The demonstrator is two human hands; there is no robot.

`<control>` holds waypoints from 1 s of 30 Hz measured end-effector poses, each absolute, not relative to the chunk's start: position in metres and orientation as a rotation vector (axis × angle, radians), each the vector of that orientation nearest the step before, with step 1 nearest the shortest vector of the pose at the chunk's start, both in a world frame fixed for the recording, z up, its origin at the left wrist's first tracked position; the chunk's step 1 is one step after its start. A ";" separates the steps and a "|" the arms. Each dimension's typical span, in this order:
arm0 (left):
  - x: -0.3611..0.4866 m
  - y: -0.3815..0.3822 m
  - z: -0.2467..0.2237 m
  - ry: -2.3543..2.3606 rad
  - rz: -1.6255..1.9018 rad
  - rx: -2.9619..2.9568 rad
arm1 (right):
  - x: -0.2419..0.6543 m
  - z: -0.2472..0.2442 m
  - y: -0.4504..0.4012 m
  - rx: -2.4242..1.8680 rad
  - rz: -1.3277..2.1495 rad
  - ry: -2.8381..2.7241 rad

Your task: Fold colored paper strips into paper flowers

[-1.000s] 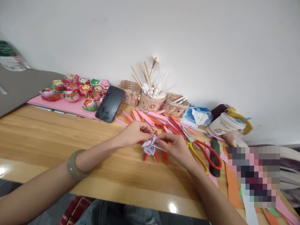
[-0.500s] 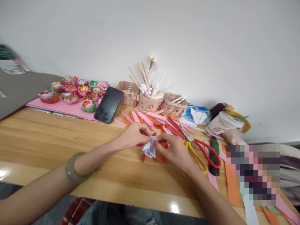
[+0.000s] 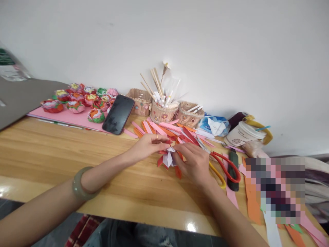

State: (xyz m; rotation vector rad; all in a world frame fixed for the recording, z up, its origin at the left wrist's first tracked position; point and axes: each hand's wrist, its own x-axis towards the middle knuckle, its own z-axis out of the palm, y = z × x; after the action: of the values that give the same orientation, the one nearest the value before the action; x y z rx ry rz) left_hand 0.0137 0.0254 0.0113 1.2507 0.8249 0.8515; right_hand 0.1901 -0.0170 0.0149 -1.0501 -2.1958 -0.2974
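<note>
Between my two hands, just above the wooden table (image 3: 123,192), is a folded paper flower (image 3: 168,160) with pale lilac petals inside and red ones outside. My left hand (image 3: 147,147), with a ring on one finger, pinches its upper left edge. At its right side, my right hand (image 3: 191,159) has fingers closed on the petals and covers part of them. Behind the hands lies a pile of folded pink, orange and red paper strips (image 3: 159,128). Red-and-yellow-handled scissors (image 3: 223,164) rest right of my right hand.
Finished paper flowers (image 3: 75,106) sit on pink paper at the back left, with a phone (image 3: 118,115) beside them. Baskets (image 3: 164,113) with sticks stand by the wall. A lidded cup (image 3: 244,133), a dark green tool (image 3: 233,171) and orange paper (image 3: 253,202) are at the right.
The flower has turned and shifted slightly right, showing more red at its left. My right hand has rolled further over it, and my left fingers have moved along its upper edge.
</note>
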 end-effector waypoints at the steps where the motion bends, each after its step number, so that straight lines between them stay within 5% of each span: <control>1: 0.014 0.025 0.009 0.809 0.865 1.254 | 0.190 0.015 -0.017 -1.025 -0.291 -2.196; 5: 0.014 0.026 0.006 0.796 1.036 1.304 | 0.186 0.020 -0.020 -1.134 -0.199 -2.037; 11: 0.013 0.024 0.007 0.798 1.146 1.428 | 0.178 0.031 -0.022 -1.399 0.883 -1.757; 14: 0.015 0.020 0.006 0.793 1.140 1.452 | 0.176 0.031 -0.020 -1.356 1.138 -1.569; 30: 0.017 0.017 -0.001 0.932 1.266 1.512 | 0.171 0.025 -0.022 -1.400 1.154 -1.401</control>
State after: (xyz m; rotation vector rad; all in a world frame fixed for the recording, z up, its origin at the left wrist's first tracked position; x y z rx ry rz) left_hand 0.0173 0.0165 -0.0009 1.5119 0.9316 1.2655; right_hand 0.1711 -0.0222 0.0247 -1.4004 -1.4005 1.1536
